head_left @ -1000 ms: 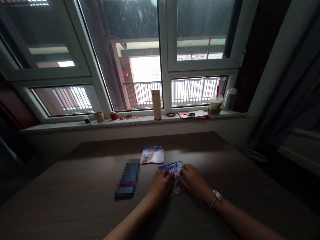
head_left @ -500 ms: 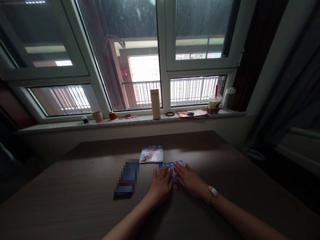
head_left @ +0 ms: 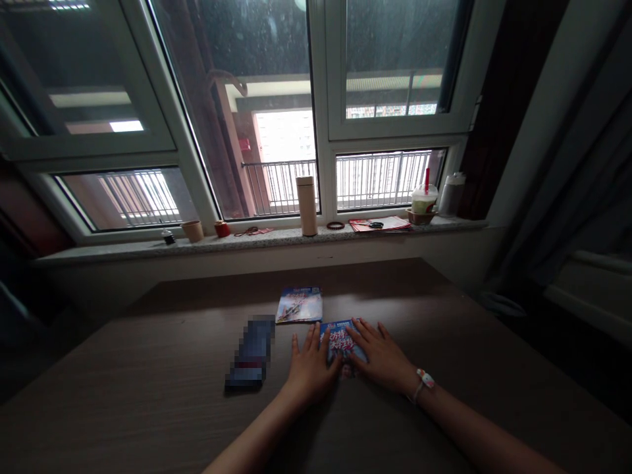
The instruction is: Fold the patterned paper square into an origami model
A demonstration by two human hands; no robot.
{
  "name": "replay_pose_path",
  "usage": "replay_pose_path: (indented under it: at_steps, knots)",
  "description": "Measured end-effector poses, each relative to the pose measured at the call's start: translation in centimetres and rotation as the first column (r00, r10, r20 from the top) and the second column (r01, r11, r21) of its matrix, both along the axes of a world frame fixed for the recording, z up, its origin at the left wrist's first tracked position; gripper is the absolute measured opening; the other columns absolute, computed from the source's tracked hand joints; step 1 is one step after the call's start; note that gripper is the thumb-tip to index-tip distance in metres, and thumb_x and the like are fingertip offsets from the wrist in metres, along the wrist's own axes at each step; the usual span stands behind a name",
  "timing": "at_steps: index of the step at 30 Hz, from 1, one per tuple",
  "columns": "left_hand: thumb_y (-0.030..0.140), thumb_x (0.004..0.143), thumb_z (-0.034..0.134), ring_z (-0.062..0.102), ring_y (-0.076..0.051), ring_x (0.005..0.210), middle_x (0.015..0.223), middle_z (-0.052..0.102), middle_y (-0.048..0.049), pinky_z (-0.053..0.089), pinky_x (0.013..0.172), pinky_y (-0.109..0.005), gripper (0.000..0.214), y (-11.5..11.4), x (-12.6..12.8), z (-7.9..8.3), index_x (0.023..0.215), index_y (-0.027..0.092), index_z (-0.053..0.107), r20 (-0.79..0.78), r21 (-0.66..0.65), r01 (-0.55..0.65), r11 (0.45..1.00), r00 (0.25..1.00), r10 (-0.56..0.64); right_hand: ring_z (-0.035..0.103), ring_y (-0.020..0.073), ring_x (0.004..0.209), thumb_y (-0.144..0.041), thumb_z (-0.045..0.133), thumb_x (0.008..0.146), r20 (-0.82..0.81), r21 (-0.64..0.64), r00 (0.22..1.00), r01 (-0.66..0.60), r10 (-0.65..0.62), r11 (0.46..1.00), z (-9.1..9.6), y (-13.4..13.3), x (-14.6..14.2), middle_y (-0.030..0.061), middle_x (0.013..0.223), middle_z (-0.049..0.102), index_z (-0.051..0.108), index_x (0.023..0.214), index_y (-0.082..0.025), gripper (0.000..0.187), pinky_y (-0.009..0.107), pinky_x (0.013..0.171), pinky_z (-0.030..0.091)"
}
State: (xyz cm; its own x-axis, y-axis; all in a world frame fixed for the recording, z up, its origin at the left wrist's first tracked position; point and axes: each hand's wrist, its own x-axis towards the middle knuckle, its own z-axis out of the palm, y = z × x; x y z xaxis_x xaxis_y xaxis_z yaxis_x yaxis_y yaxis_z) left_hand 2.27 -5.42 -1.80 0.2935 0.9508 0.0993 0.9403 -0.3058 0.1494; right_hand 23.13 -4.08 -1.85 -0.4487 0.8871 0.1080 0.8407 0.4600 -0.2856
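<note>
A blue printed leaflet (head_left: pixel 338 336) with pink and white lettering lies flat on the brown table (head_left: pixel 162 368). My left hand (head_left: pixel 312 361) rests palm down over its left side, fingers spread. On its right side lies my right hand (head_left: pixel 382 352), also flat with fingers apart and a beaded bracelet (head_left: pixel 423 380) at the wrist. The hands cover both side edges of the leaflet. Just beyond, to the left, is a second leaflet or small stack (head_left: pixel 299 305) in similar blue print. Left of my left hand sits a dark, pixelated rectangular object (head_left: pixel 251 352).
Behind the table runs a stone windowsill (head_left: pixel 276 237). On it stand a beige flask (head_left: pixel 307 205), a paper cup (head_left: pixel 192 230), a small red jar (head_left: pixel 222 228), a drink cup with straw (head_left: pixel 423 199) and a grey bottle (head_left: pixel 451 194). Scissors (head_left: pixel 375 225) lie on red-edged papers.
My hands have moved apart, the left one leftward and the right one slightly to the right. More of the leaflet's printed face shows between them.
</note>
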Motion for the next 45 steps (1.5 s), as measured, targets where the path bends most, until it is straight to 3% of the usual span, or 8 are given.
replay_pose_path:
  at_steps: [6, 13, 20, 27, 31, 36, 41, 45]
  knots:
    - [0.058, 0.095, 0.029, 0.019, -0.032, 0.146, 0.157, 0.022, -0.0164, 0.009, 0.114, -0.063, 0.067, -0.2, 0.1, 0.3, 0.149, 0.019, 0.033, 0.005, 0.002, -0.017, 1.0, 1.0, 0.017, 0.014, 0.0283, 0.147, -0.067, 0.031, 0.09, 0.021, 0.013, 0.998, 0.061, -0.061, 0.998, -0.1, 0.1, 0.4, 0.0106, 0.159, 0.018, 0.025, 0.151, -0.018, 0.078, 0.051, 0.119, 0.013]
    - [0.048, 0.096, 0.039, 0.015, -0.031, 0.147, 0.157, 0.024, -0.016, 0.013, 0.115, -0.062, 0.062, -0.3, 0.2, 0.7, 0.149, 0.016, 0.033, 0.009, 0.063, 0.019, 0.998, 1.0, -0.019, 0.012, 0.0279, 0.148, -0.047, 0.033, 0.096, 0.009, 0.077, 0.996, 0.086, -0.087, 0.993, -0.5, 0.3, 0.5, 0.0148, 0.158, 0.017, 0.03, 0.148, -0.01, 0.065, 0.048, 0.12, 0.015]
    - [0.031, 0.1, 0.033, 0.034, -0.023, 0.141, 0.15, 0.04, -0.0103, 0.027, 0.116, -0.048, 0.048, 0.3, 0.4, -0.6, 0.146, 0.019, 0.038, 0.024, 0.069, 0.304, 0.95, 0.952, -0.306, 0.029, 0.0203, 0.143, -0.024, 0.033, 0.094, -0.072, 0.138, 0.981, -0.171, 0.182, 0.976, -0.9, 0.2, -0.4, 0.01, 0.154, 0.034, 0.036, 0.146, -0.016, 0.053, 0.042, 0.12, 0.025]
    - [0.051, 0.098, 0.028, 0.018, -0.029, 0.146, 0.156, 0.026, -0.0101, 0.014, 0.115, -0.061, 0.06, -0.2, 0.1, 0.1, 0.148, 0.019, 0.034, -0.002, -0.02, 0.102, 0.995, 0.995, -0.102, 0.025, 0.0218, 0.145, -0.037, 0.029, 0.097, -0.028, 0.044, 0.996, -0.084, 0.085, 0.995, -0.3, -0.3, -0.3, 0.0061, 0.156, 0.029, 0.032, 0.148, -0.021, 0.054, 0.049, 0.12, 0.017]
    - [0.06, 0.094, 0.03, 0.016, -0.032, 0.146, 0.157, 0.022, -0.0137, 0.01, 0.115, -0.061, 0.071, -0.4, 0.1, 0.4, 0.15, 0.017, 0.032, -0.004, -0.027, 0.0, 1.0, 1.0, 0.0, 0.018, 0.0275, 0.146, -0.06, 0.035, 0.092, 0.004, 0.009, 0.999, 0.046, -0.046, 0.999, 0.0, 0.0, 0.6, 0.0101, 0.157, 0.022, 0.026, 0.15, -0.017, 0.073, 0.052, 0.119, 0.011]
    - [0.06, 0.093, 0.032, 0.016, -0.033, 0.146, 0.157, 0.022, -0.0164, 0.009, 0.115, -0.061, 0.073, -0.4, 0.1, 0.4, 0.15, 0.014, 0.031, -0.012, -0.047, -0.03, 0.998, 0.999, 0.029, 0.016, 0.0291, 0.147, -0.068, 0.034, 0.089, 0.006, -0.016, 0.999, 0.041, -0.041, 0.999, -0.3, 0.3, 1.4, 0.0099, 0.159, 0.019, 0.024, 0.151, -0.018, 0.081, 0.053, 0.119, 0.011]
    - [0.058, 0.093, 0.039, 0.013, -0.033, 0.147, 0.158, 0.023, -0.0141, 0.016, 0.114, -0.062, 0.068, -0.2, -0.6, 0.4, 0.149, 0.019, 0.032, 0.034, 0.022, 0.072, 0.997, 0.997, -0.073, 0.01, 0.0318, 0.147, -0.066, 0.043, 0.087, -0.006, 0.066, 0.999, 0.037, -0.036, 0.997, -0.3, 0.6, 1.6, 0.0124, 0.16, 0.013, 0.027, 0.15, -0.019, 0.08, 0.06, 0.117, 0.004]
    - [0.039, 0.096, 0.048, 0.033, -0.027, 0.141, 0.148, 0.045, -0.0083, 0.019, 0.116, -0.057, 0.044, 0.1, -1.6, 0.7, 0.138, 0.027, 0.047, 0.048, 0.052, 0.234, 0.971, 0.971, -0.236, 0.021, 0.0284, 0.145, -0.047, 0.056, 0.087, -0.115, 0.153, 0.991, -0.049, 0.067, 0.987, 1.0, 0.6, 1.8, 0.0113, 0.156, 0.028, 0.043, 0.142, -0.024, 0.061, 0.054, 0.119, 0.012]
